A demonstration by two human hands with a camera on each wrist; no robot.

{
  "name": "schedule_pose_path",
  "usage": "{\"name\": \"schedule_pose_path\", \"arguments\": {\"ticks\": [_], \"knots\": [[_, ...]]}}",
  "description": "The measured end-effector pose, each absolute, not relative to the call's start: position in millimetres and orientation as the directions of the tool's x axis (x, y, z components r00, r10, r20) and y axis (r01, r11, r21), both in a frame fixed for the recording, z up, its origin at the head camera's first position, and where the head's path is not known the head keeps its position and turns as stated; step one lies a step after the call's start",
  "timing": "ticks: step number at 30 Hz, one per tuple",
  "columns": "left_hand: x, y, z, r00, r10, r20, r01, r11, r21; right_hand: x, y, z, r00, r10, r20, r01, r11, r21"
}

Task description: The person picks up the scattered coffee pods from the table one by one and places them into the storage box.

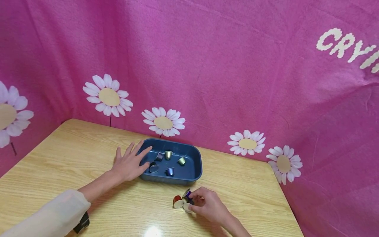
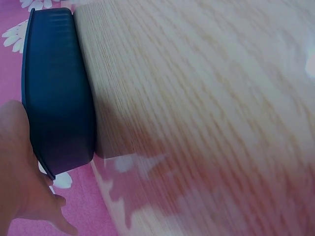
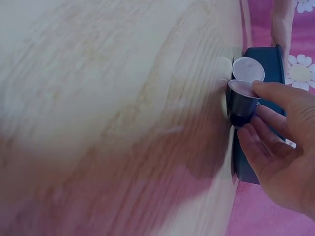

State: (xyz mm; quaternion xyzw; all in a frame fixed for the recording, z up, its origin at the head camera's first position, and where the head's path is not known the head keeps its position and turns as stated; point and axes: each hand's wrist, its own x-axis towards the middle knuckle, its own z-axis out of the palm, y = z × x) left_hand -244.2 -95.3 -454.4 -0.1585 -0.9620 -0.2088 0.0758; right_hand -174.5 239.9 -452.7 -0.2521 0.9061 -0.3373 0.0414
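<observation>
My right hand [image 1: 211, 204] pinches a dark coffee capsule [image 3: 243, 102] between thumb and fingers, its pale lid facing me in the head view. Against it lie a red capsule [image 1: 177, 200] and a purple-blue capsule [image 1: 186, 193], both on the table in front of the tray. My left hand [image 1: 129, 165] is spread over the left end of the dark blue tray [image 1: 195, 177], fingers straight across its rim. Several more capsules lie scattered inside the tray, among them a gold one [image 1: 168, 155], a pale green one [image 1: 181, 161] and a blue one [image 1: 170, 171].
The wooden table [image 1: 237, 177] ends at a pink cloth [image 1: 207, 82] printed with daisies, hanging behind and at both sides. The tray stands near the back edge. A black object [image 1: 82, 223] shows beneath the left sleeve.
</observation>
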Motion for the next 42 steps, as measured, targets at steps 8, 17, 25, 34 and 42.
{"name": "schedule_pose_path", "arguments": {"ticks": [8,17,25,34,42], "knots": [[-244.7,-95.7,-453.5,-0.938,0.27,0.219,0.338,0.858,0.388,-172.9,241.2,-452.1,-0.868,-0.497,0.009,-0.382,0.655,-0.652],[-245.3,-96.0,-451.6,-0.936,0.272,0.224,0.341,0.859,0.382,-171.4,244.3,-449.4,-0.87,-0.49,-0.045,-0.338,0.661,-0.67],[-247.0,-95.8,-449.9,-0.938,0.272,0.216,0.337,0.862,0.379,-174.0,248.9,-430.7,-0.897,-0.441,0.03,-0.327,0.615,-0.718],[-245.6,-97.0,-450.2,-0.935,0.276,0.223,0.344,0.86,0.377,-197.1,245.3,-404.0,-0.914,-0.353,0.199,-0.378,0.565,-0.734],[-244.2,-96.3,-454.0,-0.936,0.274,0.22,0.341,0.863,0.374,-227.5,228.6,-406.6,-0.91,-0.329,0.251,-0.407,0.594,-0.694]]}}
